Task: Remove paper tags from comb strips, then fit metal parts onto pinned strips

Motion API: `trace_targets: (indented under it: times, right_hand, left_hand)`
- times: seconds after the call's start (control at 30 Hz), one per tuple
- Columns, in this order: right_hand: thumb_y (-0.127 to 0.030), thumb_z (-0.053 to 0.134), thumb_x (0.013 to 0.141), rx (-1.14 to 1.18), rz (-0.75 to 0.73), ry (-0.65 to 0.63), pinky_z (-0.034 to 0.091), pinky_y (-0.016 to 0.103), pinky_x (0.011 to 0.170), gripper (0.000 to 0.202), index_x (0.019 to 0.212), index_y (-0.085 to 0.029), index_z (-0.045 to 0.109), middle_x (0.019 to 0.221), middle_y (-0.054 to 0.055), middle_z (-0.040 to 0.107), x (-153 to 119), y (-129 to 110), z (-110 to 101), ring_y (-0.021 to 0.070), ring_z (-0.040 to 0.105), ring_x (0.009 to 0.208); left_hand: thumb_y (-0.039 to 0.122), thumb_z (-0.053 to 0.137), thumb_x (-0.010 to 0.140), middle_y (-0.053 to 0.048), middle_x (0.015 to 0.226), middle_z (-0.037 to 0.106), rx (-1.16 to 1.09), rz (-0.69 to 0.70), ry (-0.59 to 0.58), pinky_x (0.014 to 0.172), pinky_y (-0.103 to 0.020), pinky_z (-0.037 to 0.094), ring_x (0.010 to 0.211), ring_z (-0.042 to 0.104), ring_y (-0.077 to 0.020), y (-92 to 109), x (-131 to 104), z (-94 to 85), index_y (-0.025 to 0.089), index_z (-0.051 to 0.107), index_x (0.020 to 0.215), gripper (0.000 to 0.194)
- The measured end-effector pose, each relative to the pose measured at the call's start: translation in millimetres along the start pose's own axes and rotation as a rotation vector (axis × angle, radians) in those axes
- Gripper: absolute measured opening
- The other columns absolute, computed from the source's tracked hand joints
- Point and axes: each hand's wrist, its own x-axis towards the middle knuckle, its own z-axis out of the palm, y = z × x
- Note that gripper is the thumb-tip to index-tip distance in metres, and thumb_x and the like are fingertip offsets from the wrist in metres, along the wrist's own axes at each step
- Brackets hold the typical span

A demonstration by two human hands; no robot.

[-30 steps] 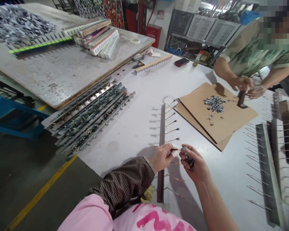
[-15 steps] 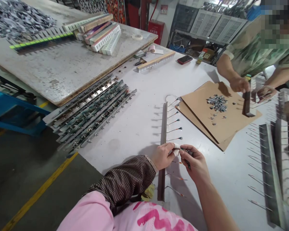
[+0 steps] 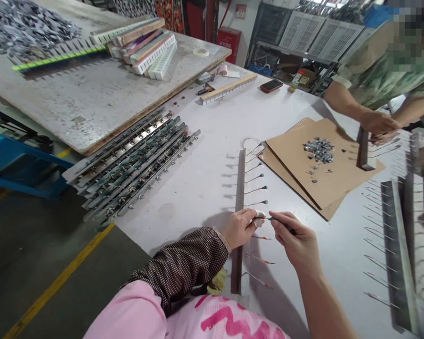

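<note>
A long metal bar (image 3: 239,188) lies on the white table, with thin wires sticking out to its right. Several upper wires carry dark tips (image 3: 264,188); the lower ones end in orange (image 3: 267,262). My left hand (image 3: 239,228), with white wrapping on its fingers, pinches one of these wires beside the bar. Just right of it, my right hand (image 3: 295,238) holds a small dark piece between thumb and fingers, its end close to the pinched wire's tip. Whether the two touch is too small to tell.
Brown boards (image 3: 325,188) bear a pile of small dark pieces (image 3: 318,150). A person's hands (image 3: 379,127) work at another bar. Stacked metal strips (image 3: 134,165) lie left; wired bars (image 3: 397,254) lie right. A phone (image 3: 271,85) is at the back.
My right hand has shifted right, and a gap has opened between its fingers and my left hand. The other person's hands have moved closer together. My left hand has hardly moved.
</note>
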Motion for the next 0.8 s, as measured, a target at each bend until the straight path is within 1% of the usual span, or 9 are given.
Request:
trace_targets:
  times: [0.17,0.33,0.4,0.47,0.53,0.6,0.63,0.7,0.8]
  right_hand:
    - [-0.038,0.075,0.089,-0.119,-0.091,0.029,0.039,0.029,0.049,0.019,0.106,-0.033,0.081,0.1,0.004,0.063,-2,0,1,0.0113,0.05,0.062]
    - [-0.034,0.072,0.09,-0.323,-0.284,0.036,0.049,0.034,0.065,0.018,0.105,-0.035,0.082,0.095,0.006,0.069,-1,-5,7,0.0198,0.062,0.079]
    - [-0.034,0.074,0.088,-0.35,-0.304,0.035,0.05,0.034,0.067,0.018,0.103,-0.036,0.083,0.093,0.007,0.07,1,-6,7,0.0208,0.063,0.081]
    - [-0.037,0.077,0.085,-0.272,-0.215,-0.011,0.048,0.032,0.061,0.018,0.101,-0.036,0.084,0.094,0.007,0.069,2,-5,6,0.0181,0.059,0.073]
    - [-0.04,0.08,0.082,-0.085,-0.047,-0.052,0.041,0.029,0.05,0.025,0.105,-0.033,0.083,0.097,0.006,0.068,4,-2,3,0.0121,0.051,0.061]
    - [-0.042,0.084,0.077,0.141,0.129,0.001,0.034,0.025,0.042,0.034,0.109,-0.03,0.081,0.097,0.006,0.067,6,2,1,0.0081,0.044,0.056]
    - [-0.043,0.086,0.075,0.24,0.199,0.059,0.032,0.023,0.04,0.036,0.107,-0.028,0.081,0.095,0.006,0.067,8,4,0,0.0075,0.043,0.055]
    - [-0.044,0.088,0.073,0.389,0.297,0.176,0.03,0.019,0.038,0.033,0.097,-0.023,0.08,0.086,0.005,0.065,11,9,-2,0.0078,0.046,0.056]
    - [-0.043,0.087,0.073,0.524,0.401,0.22,0.032,0.015,0.036,0.029,0.083,-0.019,0.075,0.078,0.003,0.062,15,20,-6,0.0073,0.048,0.057]
  left_hand:
    - [0.033,0.059,0.099,-0.004,0.105,0.076,-0.009,-0.002,0.007,0.093,-0.03,0.058,0.1,0.073,-0.0179,-1,0,0.5,0.021,0.068,0.105,0.017]
    - [0.032,0.058,0.1,-0.004,0.101,0.075,0.049,-0.006,-0.018,0.091,-0.031,0.059,0.095,0.072,-0.0183,0,0,-0.6,0.02,0.067,0.101,0.016]
    - [0.032,0.056,0.1,-0.005,0.099,0.075,0.057,-0.014,-0.03,0.089,-0.032,0.059,0.093,0.072,-0.0186,1,0,-1.1,0.021,0.067,0.1,0.016]
    - [0.033,0.055,0.1,-0.004,0.099,0.075,0.02,-0.023,-0.027,0.089,-0.033,0.059,0.093,0.072,-0.0187,3,0,-1.7,0.021,0.066,0.107,0.017]
    - [0.033,0.056,0.099,-0.005,0.104,0.075,-0.063,-0.009,-0.013,0.089,-0.032,0.059,0.096,0.072,-0.0186,5,0,-2.2,0.021,0.062,0.122,0.026]
    - [0.038,0.06,0.097,-0.007,0.108,0.074,-0.143,0.037,-0.005,0.089,-0.032,0.059,0.096,0.071,-0.0188,9,2,-2.5,0.019,0.057,0.132,0.04]
    - [0.042,0.062,0.096,-0.008,0.108,0.073,-0.168,0.055,-0.004,0.088,-0.031,0.058,0.094,0.071,-0.0187,12,3,-2.2,0.018,0.058,0.131,0.043]
    - [0.049,0.062,0.096,-0.008,0.104,0.073,-0.194,0.045,-0.001,0.084,-0.03,0.057,0.087,0.069,-0.0176,17,6,-0.2,0.018,0.065,0.12,0.04]
    - [0.055,0.047,0.102,-0.006,0.09,0.071,-0.216,-0.052,-0.015,0.077,-0.028,0.054,0.078,0.064,-0.0162,22,11,6.0,0.017,0.068,0.099,0.043]
